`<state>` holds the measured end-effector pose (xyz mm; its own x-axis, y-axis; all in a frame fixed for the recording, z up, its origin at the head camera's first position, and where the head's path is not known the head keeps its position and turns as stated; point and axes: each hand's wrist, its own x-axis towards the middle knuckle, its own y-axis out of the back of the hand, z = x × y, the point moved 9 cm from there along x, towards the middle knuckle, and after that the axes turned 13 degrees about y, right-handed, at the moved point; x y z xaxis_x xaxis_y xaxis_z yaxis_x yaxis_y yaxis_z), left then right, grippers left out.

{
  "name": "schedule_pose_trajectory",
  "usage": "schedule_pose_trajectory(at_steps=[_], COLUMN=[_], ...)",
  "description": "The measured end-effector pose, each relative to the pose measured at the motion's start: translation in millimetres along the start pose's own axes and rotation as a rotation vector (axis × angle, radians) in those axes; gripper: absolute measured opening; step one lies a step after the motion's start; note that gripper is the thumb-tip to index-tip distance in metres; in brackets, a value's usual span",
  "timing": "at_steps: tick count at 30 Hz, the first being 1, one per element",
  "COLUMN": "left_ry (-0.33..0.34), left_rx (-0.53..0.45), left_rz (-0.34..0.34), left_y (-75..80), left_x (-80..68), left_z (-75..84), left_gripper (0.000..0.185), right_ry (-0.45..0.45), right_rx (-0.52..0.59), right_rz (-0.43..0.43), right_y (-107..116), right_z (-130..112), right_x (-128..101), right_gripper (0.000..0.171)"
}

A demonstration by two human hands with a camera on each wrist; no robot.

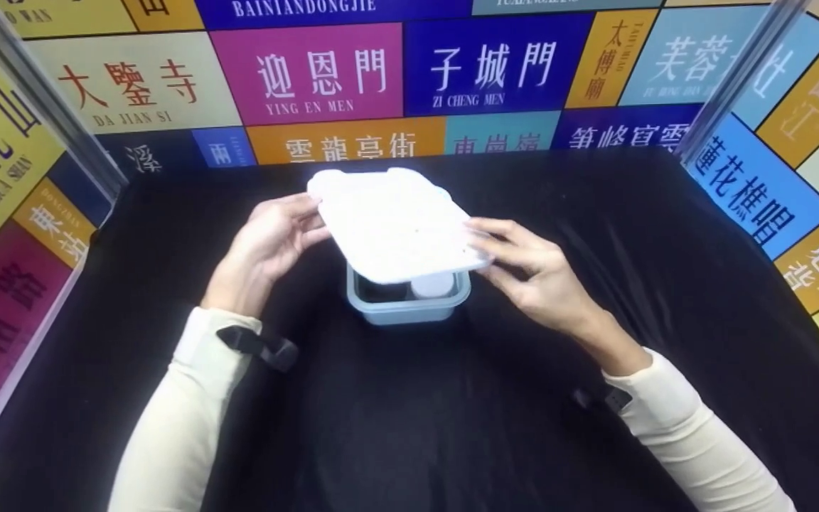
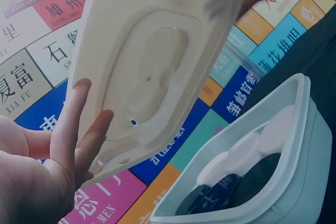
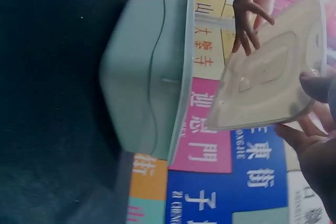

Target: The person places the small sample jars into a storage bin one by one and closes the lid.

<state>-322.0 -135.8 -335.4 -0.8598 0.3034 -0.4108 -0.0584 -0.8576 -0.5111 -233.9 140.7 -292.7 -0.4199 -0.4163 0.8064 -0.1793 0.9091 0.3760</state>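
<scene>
Overhead, white lid [image 1: 392, 224] tilted, long axis running away; both hands' fingers [image 1: 502, 238] gripping its edges, above container [image 1: 409, 299]

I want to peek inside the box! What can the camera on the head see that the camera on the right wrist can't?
Only the head view shows inside the box: a white round thing and something dark beside it. It also shows both cream sleeves and the whole black cloth.

Only the right wrist view shows the box's outer side wall and the lid's underside, with its raised oval panel.

Both show the white lid held above the open box, the left hand on one edge and the right hand on the other.
</scene>
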Motion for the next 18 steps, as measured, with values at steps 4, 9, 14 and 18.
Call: schedule_pose_trajectory(at_steps=[4,9,14,18], left_ry=[-0.011,-0.006,0.014,0.028], left_rx=[0.052,0.141,0.249,0.294], left_rz=[0.001,-0.005,-0.021,0.002], left_y=[-1.1,0.0,-3.3,-3.0], left_x=[6.2,17.3,29.5,38.6], left_z=[-2.7,-10.1,-19.3,-21.8], left_gripper=[0.029,0.021,0.029,0.046], right_ry=[-0.32,-0.725,-0.949,-1.014], right_rx=[0.199,0.404,0.363,0.355], right_rz=[0.056,0.199,0.17,0.14], right_y=[9.5,15.0,5.1,-0.9], right_z=[31.1,72.3,99.9,114.3], right_x=[-8.4,-18.4,-25.8,-29.1], right_gripper=[0.057,0.053,0.062,0.062])
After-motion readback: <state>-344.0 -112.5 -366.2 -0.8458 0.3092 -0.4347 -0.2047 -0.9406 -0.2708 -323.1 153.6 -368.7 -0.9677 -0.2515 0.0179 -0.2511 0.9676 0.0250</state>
